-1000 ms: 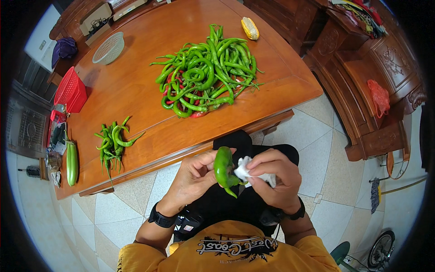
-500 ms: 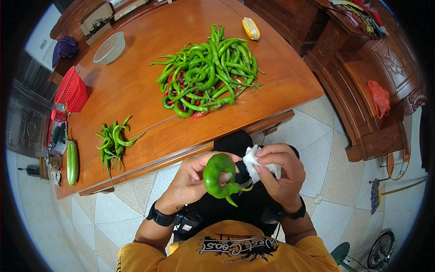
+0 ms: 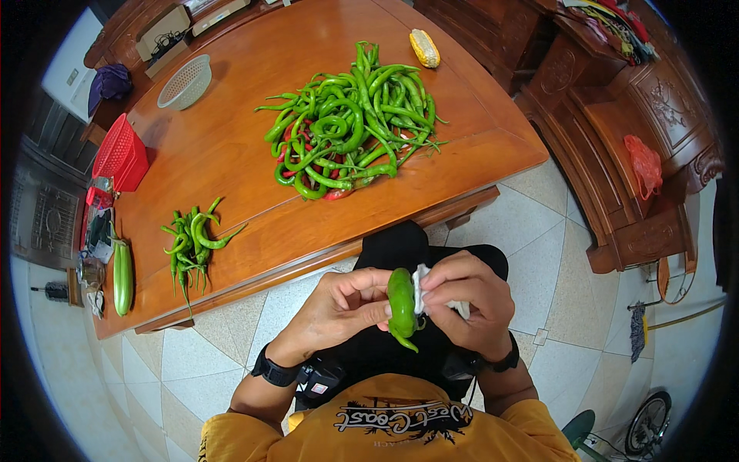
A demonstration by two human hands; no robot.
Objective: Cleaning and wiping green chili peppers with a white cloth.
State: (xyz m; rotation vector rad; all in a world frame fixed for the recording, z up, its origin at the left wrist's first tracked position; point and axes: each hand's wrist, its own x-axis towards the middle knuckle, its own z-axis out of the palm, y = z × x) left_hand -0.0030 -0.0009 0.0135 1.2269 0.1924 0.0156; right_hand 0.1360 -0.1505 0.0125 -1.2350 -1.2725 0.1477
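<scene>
Over my lap, my left hand (image 3: 349, 302) grips a curled green pepper (image 3: 401, 302) between thumb and fingers. A crumpled white tissue (image 3: 419, 288) is pinched in my right hand (image 3: 469, 299), pressed against the pepper's right side. The pepper is turned edge-on, with its tip pointing down. On the table, a large pile of green peppers (image 3: 354, 115) with some red ones among them lies ahead of me. To the left sits a smaller heap of green peppers (image 3: 192, 239).
The wooden table (image 3: 239, 169) ends just beyond my knees. On it are a corn cob (image 3: 424, 48), a white basket (image 3: 185, 82), a red basket (image 3: 122, 152) and a long pale-green gourd (image 3: 122, 276). Carved wooden furniture (image 3: 616, 131) with a red bag (image 3: 643, 165) stands at right.
The curled pepper has turned from facing me to edge-on and shifted slightly right. My right hand has brought the tissue against it.
</scene>
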